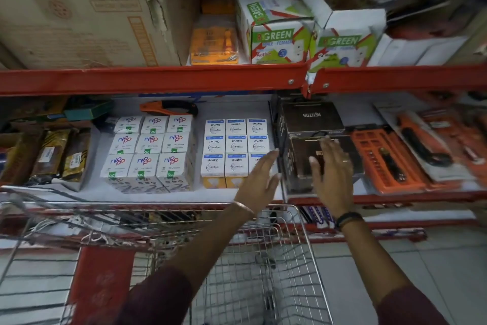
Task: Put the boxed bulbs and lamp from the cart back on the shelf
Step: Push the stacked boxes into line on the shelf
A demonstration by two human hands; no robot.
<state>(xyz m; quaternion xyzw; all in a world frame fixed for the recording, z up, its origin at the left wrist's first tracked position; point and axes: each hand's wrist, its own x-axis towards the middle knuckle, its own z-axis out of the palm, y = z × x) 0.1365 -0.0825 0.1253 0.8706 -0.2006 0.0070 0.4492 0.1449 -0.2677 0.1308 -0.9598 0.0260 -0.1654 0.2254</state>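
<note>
Cart (pixel 263 272) right under my arms, wire basket, and what I can see of it looks bare. Both sleeves are dark maroon, and there's a band on my right wrist.

My left hand (pixel 259 179) is flat and open with fingers straight, holding nothing, sitting right at the gap between the white Wipro bulb boxes (pixel 232 150) and the dark lamp box (pixel 311 164). My right hand (pixel 332 169) is open too, fingers spread, palm over the top of that lamp box. Can't tell if it's actually pressing on it or just above it.

The lamp box is at the front edge of the shelf (pixel 184 197), long axis running front to back, away from me. Just past my fingertips there's a second dark box (pixel 311 116) behind it with NEUTON printed upside down from where I stand.

Left of my left hand the Wipro boxes sit in a three by three block, labels also upside down to me. Further left, the Nippo bulb boxes (pixel 150 150), same kind of grid. Right of my right hand there's an orange tool kit (pixel 382 164).
</note>
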